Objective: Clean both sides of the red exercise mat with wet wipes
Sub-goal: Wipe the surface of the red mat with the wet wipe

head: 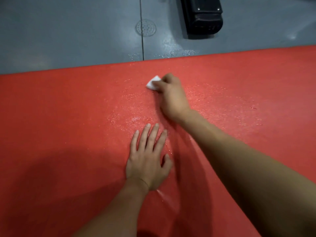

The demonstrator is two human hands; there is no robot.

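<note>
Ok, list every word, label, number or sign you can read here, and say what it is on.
None can be read.
Black object on the grey floor: no legible marking.
Round floor disc: an embossed pattern only.
Red mat and wet wipe: no print visible.

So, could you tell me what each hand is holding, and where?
The right hand pinches the small white folded wet wipe at its right edge; the left hand holds nothing.

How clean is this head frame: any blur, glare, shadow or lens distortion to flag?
Head view: right hand and white wipe are slightly motion-blurred; left hand is sharper. Wet sheen glints on the red mat around both hands. A dark shadow covers the mat's lower left. The mat's far edge bows, showing wide-angle distortion. Soft glare on the grey floor, upper right.
</note>
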